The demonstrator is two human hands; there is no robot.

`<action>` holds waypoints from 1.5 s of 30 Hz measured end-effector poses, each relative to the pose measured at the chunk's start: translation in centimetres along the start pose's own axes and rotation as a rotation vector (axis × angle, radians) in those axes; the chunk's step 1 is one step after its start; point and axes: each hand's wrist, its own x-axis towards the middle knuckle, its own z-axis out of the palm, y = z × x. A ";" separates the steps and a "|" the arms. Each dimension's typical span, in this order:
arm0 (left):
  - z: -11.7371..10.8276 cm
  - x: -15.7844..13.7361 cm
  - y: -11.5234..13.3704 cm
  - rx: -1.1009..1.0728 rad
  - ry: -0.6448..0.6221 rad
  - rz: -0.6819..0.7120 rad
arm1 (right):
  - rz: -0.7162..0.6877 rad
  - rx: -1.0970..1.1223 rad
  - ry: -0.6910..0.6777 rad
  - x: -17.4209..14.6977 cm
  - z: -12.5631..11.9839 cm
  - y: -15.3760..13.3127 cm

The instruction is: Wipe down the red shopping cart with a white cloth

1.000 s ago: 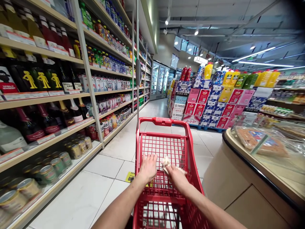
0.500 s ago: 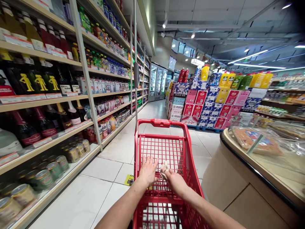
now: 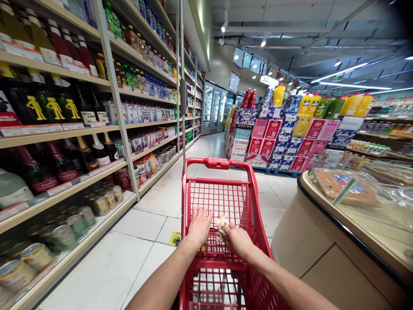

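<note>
A red shopping cart (image 3: 222,181) with a plastic grid stands right in front of me. Over its grid, my left hand (image 3: 200,226) is spread with the fingers pointing forward; I cannot tell if it touches the plastic. Just to the right, my right hand (image 3: 237,239) is closed on a crumpled whitish cloth or tissue (image 3: 221,226), whose loose end sticks out past the fingers toward the left hand.
Drink shelves (image 3: 129,125) with bottles and cans line the left side. A rounded counter (image 3: 300,228) holding packaged food (image 3: 345,187) stands close on the right. Ahead rises a stack of boxed drinks (image 3: 284,142); glass-door fridges (image 3: 214,110) stand farther back.
The whitish crumpled piece shows a little more beyond my right hand's fingers. My left hand has shifted slightly up and left, and the view has moved slightly.
</note>
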 end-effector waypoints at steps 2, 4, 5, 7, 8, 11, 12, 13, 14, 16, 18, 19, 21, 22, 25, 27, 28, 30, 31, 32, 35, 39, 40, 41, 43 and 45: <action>-0.2 -0.1 0.1 -0.012 -0.010 -0.011 | 0.066 0.016 0.111 1.0 -1.4 0.3; -0.5 -0.1 0.1 -0.035 -0.020 -0.026 | 0.164 0.021 0.217 2.3 -2.7 0.6; -0.6 -0.1 0.1 -0.048 -0.021 -0.033 | 0.198 0.020 0.241 2.7 -3.0 0.7; -0.7 0.0 0.1 -0.067 -0.019 -0.043 | 0.203 0.014 0.223 2.7 -2.7 0.7; -0.7 0.0 0.1 -0.070 -0.015 -0.046 | 0.178 0.015 0.196 2.3 -2.1 0.6; -0.6 0.2 0.1 -0.071 -0.007 -0.052 | 0.059 0.024 0.077 0.5 0.0 0.2; -0.5 0.2 0.1 -0.072 -0.007 -0.053 | 0.013 0.037 0.030 -0.1 0.4 0.1; -0.5 0.2 0.1 -0.074 -0.008 -0.055 | -0.024 0.057 -0.003 -0.4 0.6 0.1; -0.4 0.2 0.1 -0.075 -0.010 -0.057 | -0.046 0.083 -0.015 -0.5 0.4 0.2; -0.3 0.2 0.1 -0.077 -0.012 -0.057 | -0.013 0.130 0.037 0.0 -0.5 0.5; -0.2 0.2 0.1 -0.078 -0.012 -0.056 | 0.080 0.145 0.126 0.5 -1.3 0.8; -0.1 0.2 0.1 -0.079 -0.013 -0.057 | 0.118 0.139 0.153 0.5 -1.4 0.7; 0.0 0.3 0.0 -0.082 -0.015 -0.057 | 0.120 0.129 0.137 -0.1 -0.7 0.3; 0.1 0.4 0.0 -0.084 -0.016 -0.058 | 0.083 0.132 0.087 -0.6 -0.1 0.0; 0.3 0.4 0.0 -0.089 -0.018 -0.060 | -0.029 0.158 -0.071 -1.9 1.3 -0.7; 0.2 0.3 0.0 -0.091 -0.024 -0.059 | -0.017 0.166 -0.059 -1.3 1.0 -0.5; 0.2 0.3 0.0 -0.091 -0.029 -0.058 | 0.020 0.166 -0.001 -0.6 0.4 -0.2; 0.1 0.2 0.0 -0.094 -0.036 -0.056 | 0.116 0.159 0.127 1.2 -0.9 0.4; 0.1 0.2 0.0 -0.096 -0.039 -0.056 | 0.155 0.154 0.171 2.0 -1.4 0.5; 0.0 0.2 0.0 -0.100 -0.042 -0.057 | 0.181 0.149 0.196 2.5 -1.5 0.5; 0.1 0.5 -0.2 -0.118 -0.053 -0.066 | 0.153 0.144 0.160 2.0 -0.2 -0.4; 0.2 0.7 -0.2 -0.152 -0.063 -0.075 | -0.037 0.076 -0.028 -0.3 2.2 -1.8; 0.2 0.6 -0.2 -0.159 -0.064 -0.076 | -0.064 0.057 -0.065 -0.4 2.2 -1.8; 0.1 0.6 -0.2 -0.164 -0.065 -0.076 | -0.067 0.045 -0.073 -0.2 2.0 -1.7; -0.1 0.6 -0.1 -0.170 -0.064 -0.080 | -0.030 0.038 -0.026 0.4 1.3 -1.4; -0.2 0.5 -0.1 -0.173 -0.061 -0.085 | 0.018 0.037 0.031 0.7 1.1 -1.3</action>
